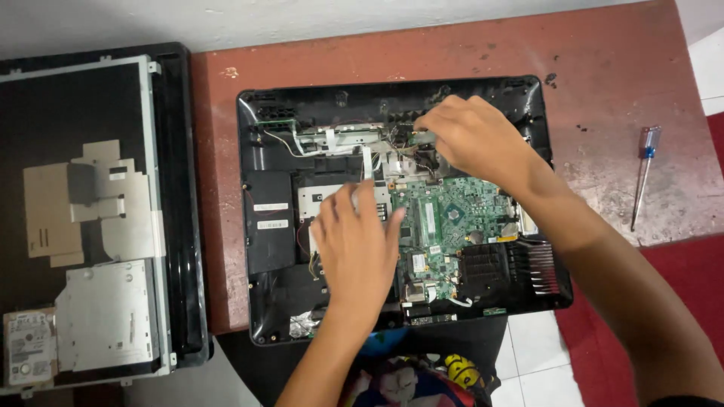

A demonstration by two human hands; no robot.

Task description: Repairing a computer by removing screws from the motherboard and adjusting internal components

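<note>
The right hand [471, 139] pinches a small green card [422, 138] between fingertips at the top middle of the open computer case [256, 226], fingers closed on its edges. The left hand [354, 245] lies flat and open on the parts just left of the green circuit board [452, 215], holding nothing, fingers spread and pressing down. The small card looks light, thin and stiff — probably brittle, and best held by its bare edges, not by its face or its contacts. Thin wires [283, 143] run close beside it and would likely snag or tear under a hard pull. A black finned cooler [501, 267] sits at the board's lower right. The case rests on a worn red table [603, 90]. A blue-handled screwdriver [645, 169] lies well apart on the right, and a detached screen panel [90, 211] lies on the left.
</note>
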